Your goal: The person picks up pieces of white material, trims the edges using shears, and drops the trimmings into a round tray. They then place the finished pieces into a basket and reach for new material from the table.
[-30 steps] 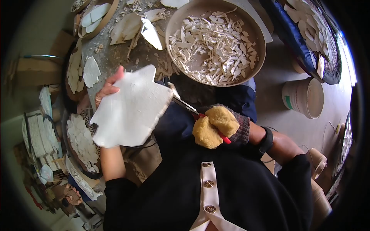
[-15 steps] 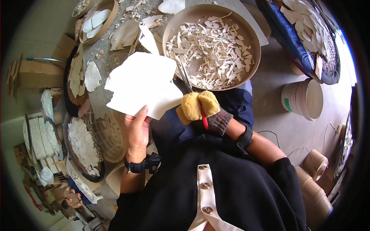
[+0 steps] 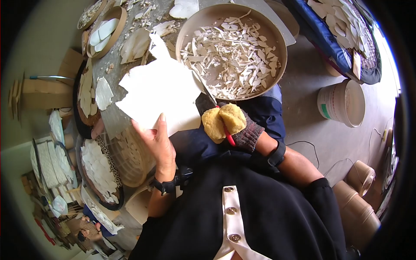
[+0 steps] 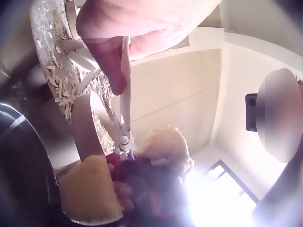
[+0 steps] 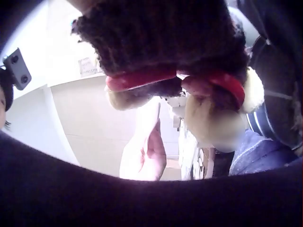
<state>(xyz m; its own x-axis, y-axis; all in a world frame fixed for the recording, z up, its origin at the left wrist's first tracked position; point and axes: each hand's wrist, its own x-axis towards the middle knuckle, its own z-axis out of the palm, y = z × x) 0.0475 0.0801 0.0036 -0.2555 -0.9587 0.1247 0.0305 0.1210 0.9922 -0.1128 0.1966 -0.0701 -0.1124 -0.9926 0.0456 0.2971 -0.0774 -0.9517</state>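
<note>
In the head view my left hand (image 3: pixel 159 145) pinches the near edge of a flat white sheet (image 3: pixel 162 93) with an uneven outline, thumb on top and fingers underneath. My right hand (image 3: pixel 250 133), in a dark knitted glove, grips red-handled scissors (image 3: pixel 229 139). Two yellow spongy pads (image 3: pixel 233 118) are wrapped at the handles and hide most of the fingers. The blades point up and left along the sheet's right edge. From the left wrist view, the scissors' pivot (image 4: pixel 124 141) shows just below the sheet, seen nearly edge-on. Red handles (image 5: pixel 142 79) cross the gloved palm in the right wrist view.
Just beyond the blades stands a round pan (image 3: pixel 284 58) with many white cut strips (image 3: pixel 242 65). Loose white sheets (image 3: pixel 134 45) and scraps lie on the grey table to the left. Trays of flat pieces (image 3: pixel 99 167) stand at left; a white bucket (image 3: pixel 340 104) stands at right.
The white sheet has been turned, and my left hand has shifted from its far left side to its near edge. The scissors have moved slightly left and now point more steeply upward.
</note>
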